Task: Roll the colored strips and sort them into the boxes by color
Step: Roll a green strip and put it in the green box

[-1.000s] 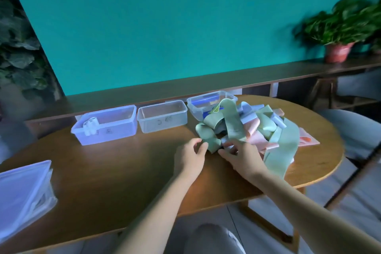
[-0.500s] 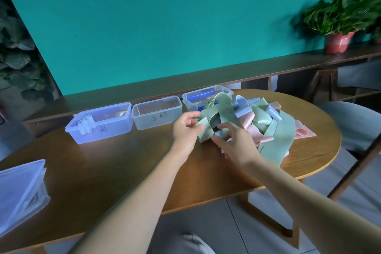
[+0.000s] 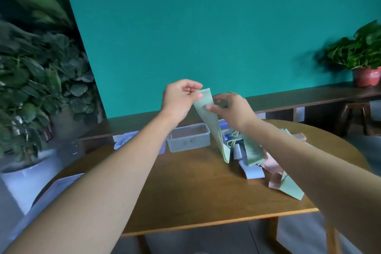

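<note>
Since half a second ago both hands have risen from the pile to the middle of the frame, well above the tabletop (image 3: 185,192), drawing a green strip (image 3: 208,117) up with them; earlier its end lay low by the heap.

Nearest the camera, both forearms run in from the lower corners and converge toward the centre. At the lower left edge a stack of pale lids (image 3: 51,189) is partly covered by the left forearm.

The left hand (image 3: 179,99) pinches the strip's top end between thumb and curled fingers. The right hand (image 3: 233,109), just beside it, holds the same strip slightly lower, its thumb pressed on the near face and its fingers curled behind, blurred. From there the strip hangs down to the tabletop, where its lower end folds beside the pile of strips (image 3: 255,156), a tangle of green, pale blue and pink at centre right, partly hidden by the right forearm.

Farther back stand the boxes: a clear box (image 3: 188,137) in the centre, a bluish box (image 3: 123,142) to its left mostly hidden behind the left forearm, and a third box (image 3: 223,125) only glimpsed behind the strip. A potted plant (image 3: 365,57) stands on the shelf at the upper right, smeared by motion.
</note>
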Demonstrator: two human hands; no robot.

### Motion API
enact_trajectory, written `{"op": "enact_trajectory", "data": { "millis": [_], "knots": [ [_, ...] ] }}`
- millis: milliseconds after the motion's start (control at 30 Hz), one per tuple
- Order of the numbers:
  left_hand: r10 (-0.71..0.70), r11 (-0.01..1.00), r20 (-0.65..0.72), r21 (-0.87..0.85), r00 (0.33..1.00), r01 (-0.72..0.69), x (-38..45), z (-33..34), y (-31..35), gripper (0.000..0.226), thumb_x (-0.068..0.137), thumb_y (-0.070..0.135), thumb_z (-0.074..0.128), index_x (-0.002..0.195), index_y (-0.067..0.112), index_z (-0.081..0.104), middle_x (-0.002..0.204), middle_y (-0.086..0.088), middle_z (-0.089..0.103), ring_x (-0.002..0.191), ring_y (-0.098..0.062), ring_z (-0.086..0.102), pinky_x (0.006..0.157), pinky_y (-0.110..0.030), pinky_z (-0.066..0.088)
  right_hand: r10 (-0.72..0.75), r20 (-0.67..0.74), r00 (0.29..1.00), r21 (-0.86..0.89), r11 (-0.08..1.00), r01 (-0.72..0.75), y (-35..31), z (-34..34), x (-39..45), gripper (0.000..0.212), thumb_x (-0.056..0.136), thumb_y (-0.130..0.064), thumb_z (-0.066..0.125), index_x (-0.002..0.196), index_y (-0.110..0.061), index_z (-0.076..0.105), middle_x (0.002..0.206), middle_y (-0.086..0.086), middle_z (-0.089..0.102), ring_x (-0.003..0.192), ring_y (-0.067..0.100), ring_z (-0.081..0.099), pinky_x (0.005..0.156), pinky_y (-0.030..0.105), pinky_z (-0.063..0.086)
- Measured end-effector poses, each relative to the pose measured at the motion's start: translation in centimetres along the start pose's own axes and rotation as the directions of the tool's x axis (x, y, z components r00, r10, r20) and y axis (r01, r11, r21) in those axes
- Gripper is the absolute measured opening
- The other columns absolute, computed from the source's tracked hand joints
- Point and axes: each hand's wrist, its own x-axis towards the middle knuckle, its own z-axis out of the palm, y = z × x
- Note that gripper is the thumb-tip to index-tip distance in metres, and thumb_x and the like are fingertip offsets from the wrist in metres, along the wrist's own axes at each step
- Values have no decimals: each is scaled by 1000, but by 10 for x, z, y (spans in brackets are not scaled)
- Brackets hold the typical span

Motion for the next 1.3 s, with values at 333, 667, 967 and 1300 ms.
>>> {"op": "enact_trajectory", "data": {
  "millis": [333,667,967,1300],
  "knots": [
    [40,997,-71,68,997,-35,-39,-92,58,19,84,1,76,99,12,72,89,-1,71,76,-4,63,62,-12,47,-39,195,980,386,921,-41,-93,8,-21,22,89,-36,78,81,-16,73,77,-3,70,70,7,62,51,25,52],
    [-73,969,-15,238,997,74,-84,-149,53,21,84,7,79,104,10,75,90,-1,72,76,-3,65,72,-13,49,-85,366,927,460,882,-101,-128,36,-59,29,91,-25,76,99,3,72,88,16,74,69,12,65,49,24,51],
    [-124,978,93,180,988,106,-73,-141,44,11,91,7,71,99,13,76,81,5,73,65,-5,63,60,-22,47,-149,358,922,607,788,-108,-124,39,-53,29,100,-25,64,108,1,69,102,13,76,81,25,75,51,27,55],
    [-100,994,20,-39,995,101,-61,-126,31,24,88,18,76,110,9,73,102,-6,76,92,-10,72,78,-21,57,-149,235,961,605,796,-25,-113,49,-33,25,101,-25,62,101,-3,73,96,6,77,62,22,68,48,29,51]
  ]
}}
